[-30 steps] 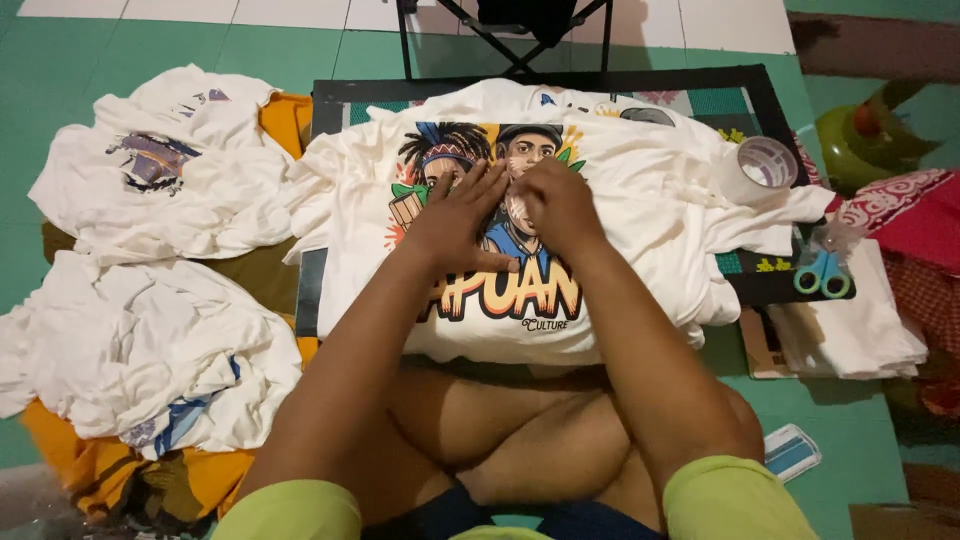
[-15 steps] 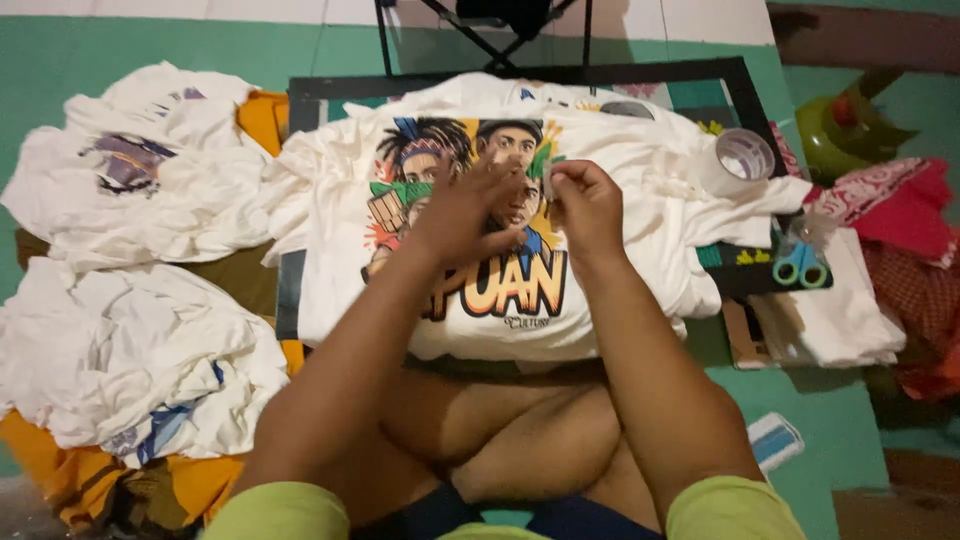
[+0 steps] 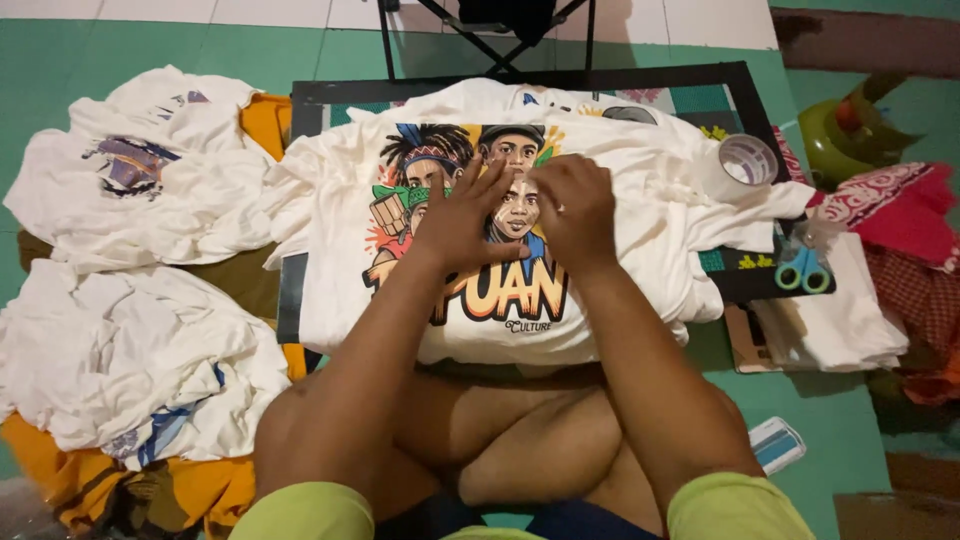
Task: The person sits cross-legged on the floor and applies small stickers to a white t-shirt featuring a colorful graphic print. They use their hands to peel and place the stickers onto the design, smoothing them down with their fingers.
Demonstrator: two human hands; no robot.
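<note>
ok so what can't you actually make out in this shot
- Head view: the middle of the print on the white t-shirt is covered by the left hand and right hand.
- Whether the right fingers pinch anything: too small to tell.
- Folding stand: cut off by the top edge.
- Green object at right: partly cut off, kind unclear.
- Blue scissors: blades hidden among cloth.

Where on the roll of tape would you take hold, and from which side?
Take the roll of tape by its outer rim, coming from above. It lies flat on the white shirt with its hole facing up, so thumb and fingers can pinch across the ring. Nothing crowds it.
</note>
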